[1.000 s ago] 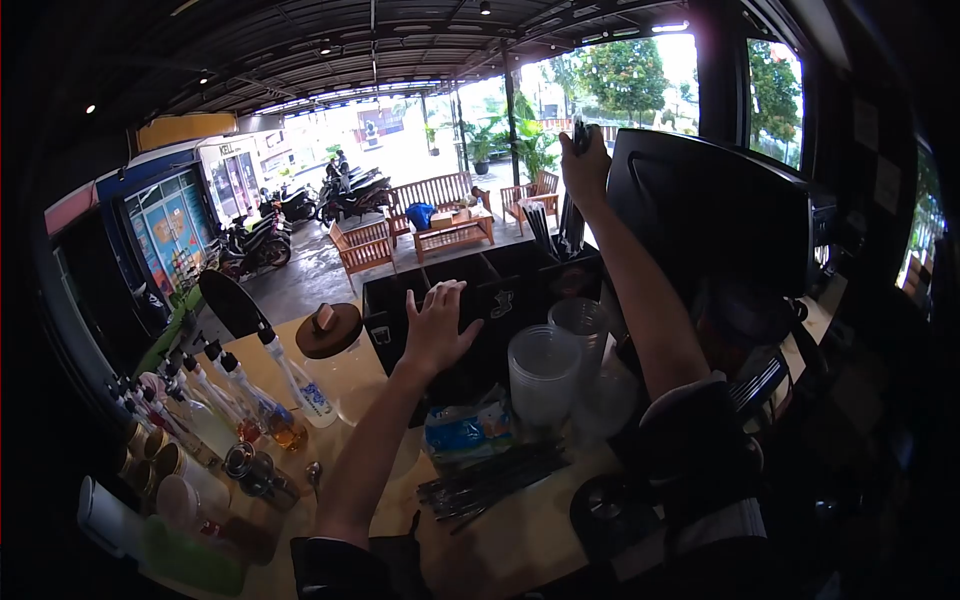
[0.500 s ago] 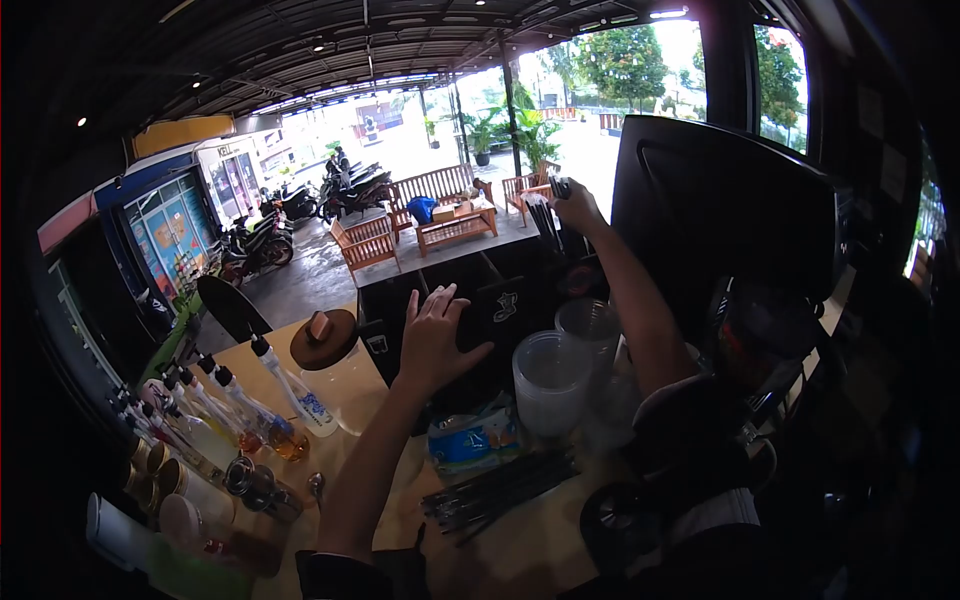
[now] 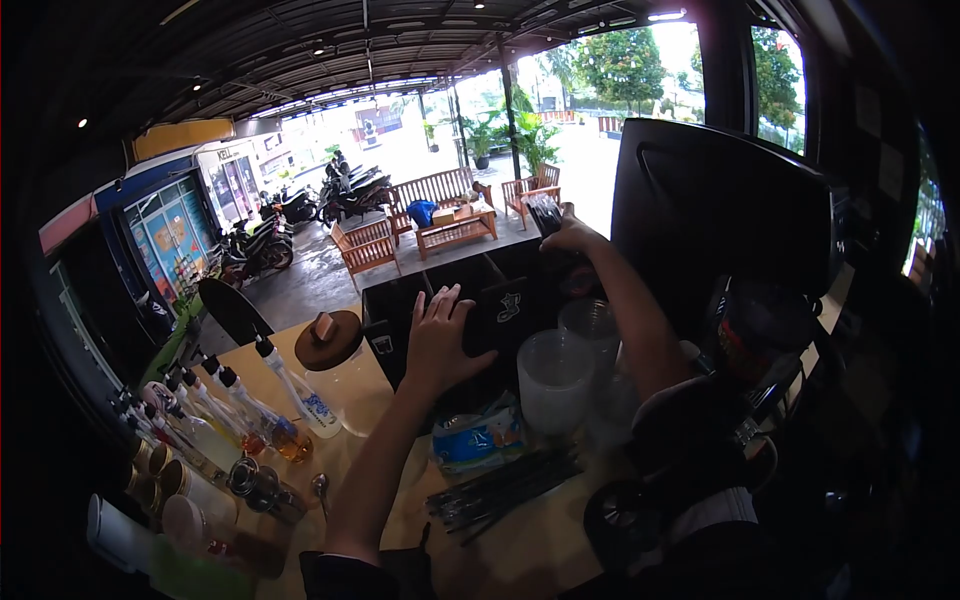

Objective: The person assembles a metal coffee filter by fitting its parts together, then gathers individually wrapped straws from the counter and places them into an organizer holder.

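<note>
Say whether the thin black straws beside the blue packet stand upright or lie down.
Lying down: the black straws stretch along the counter.

Straws (image 3: 505,488) before blue packet (image 3: 478,440), cups (image 3: 554,380) right, apparently stacked

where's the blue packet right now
In the head view, the blue packet lies on the counter in front of the person, just beyond the black straws and left of the clear plastic cups.
</note>
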`<state>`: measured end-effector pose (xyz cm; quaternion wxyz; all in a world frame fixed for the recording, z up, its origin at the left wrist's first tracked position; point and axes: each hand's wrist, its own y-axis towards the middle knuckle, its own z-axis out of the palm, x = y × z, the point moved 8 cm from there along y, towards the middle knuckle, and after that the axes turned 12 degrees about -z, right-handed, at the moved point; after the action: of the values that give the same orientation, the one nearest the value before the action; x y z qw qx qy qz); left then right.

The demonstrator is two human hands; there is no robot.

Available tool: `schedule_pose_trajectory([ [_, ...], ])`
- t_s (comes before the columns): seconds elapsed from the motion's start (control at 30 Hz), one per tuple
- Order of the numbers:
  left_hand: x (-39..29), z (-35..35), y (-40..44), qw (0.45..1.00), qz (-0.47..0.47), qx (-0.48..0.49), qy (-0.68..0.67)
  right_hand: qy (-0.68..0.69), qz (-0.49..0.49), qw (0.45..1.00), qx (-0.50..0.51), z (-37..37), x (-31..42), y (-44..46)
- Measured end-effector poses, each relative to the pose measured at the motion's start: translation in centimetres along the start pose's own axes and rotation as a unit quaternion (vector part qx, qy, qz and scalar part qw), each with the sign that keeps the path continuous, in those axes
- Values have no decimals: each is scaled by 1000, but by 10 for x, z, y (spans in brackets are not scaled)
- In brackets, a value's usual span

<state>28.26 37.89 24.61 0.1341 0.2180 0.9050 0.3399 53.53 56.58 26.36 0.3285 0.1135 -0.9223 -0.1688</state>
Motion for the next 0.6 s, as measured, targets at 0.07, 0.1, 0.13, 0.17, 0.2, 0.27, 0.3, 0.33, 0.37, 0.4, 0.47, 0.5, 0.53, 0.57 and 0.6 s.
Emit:
schedule_pose_trajectory([
  [0.07, 0, 1, 0, 1000, -1, 1, 4, -22, 16, 999, 33, -6, 9, -12],
  [0.1, 0, 1, 0, 1000, -1, 1, 2, -23, 18, 999, 33, -8, 11, -14],
  [0.13, 0, 2, 0, 1000, -1, 6, 9, -10, 29, 999, 44, -9, 9, -15],
  [0.17, 0, 3, -1, 1000, -1, 11, 16, 3, 41, 998, 55, -10, 7, -17],
  [0.2, 0, 4, -1, 1000, 0, 13, 13, 2, 45, 997, 55, -13, 7, -19],
  [0.27, 2, 5, 0, 1000, -1, 0, 2, 23, 61, 991, 118, -13, 25, -38],
  [0.3, 5, 7, 1, 1000, -8, 9, -3, 13, 82, 979, 187, -18, 40, -52],
  [0.33, 4, 6, 1, 1000, -6, 10, -7, 11, 85, 979, 186, -17, 44, -56],
  [0.37, 3, 3, 0, 1000, -13, -2, -16, 3, 52, 991, 120, -26, 52, -57],
  [0.4, 3, 0, -1, 999, -21, -12, -24, -6, 19, 998, 54, -35, 60, -60],
  [0.47, -9, -15, -7, 1000, -8, -17, -22, 62, 6, 996, 66, -34, 71, -71],
  [0.5, -16, -21, -11, 999, 7, -13, -36, -1, -58, 998, 30, -42, 86, -72],
  [0.53, -24, -28, -16, 998, 20, -7, -52, -66, -122, 990, -3, -47, 107, -81],
  [0.57, -35, -41, -22, 996, 32, -28, -81, -98, -172, 979, -47, -50, 125, -95],
  [0.6, -43, -50, -25, 996, 29, -22, -87, -129, -222, 962, -91, -52, 142, -113],
])
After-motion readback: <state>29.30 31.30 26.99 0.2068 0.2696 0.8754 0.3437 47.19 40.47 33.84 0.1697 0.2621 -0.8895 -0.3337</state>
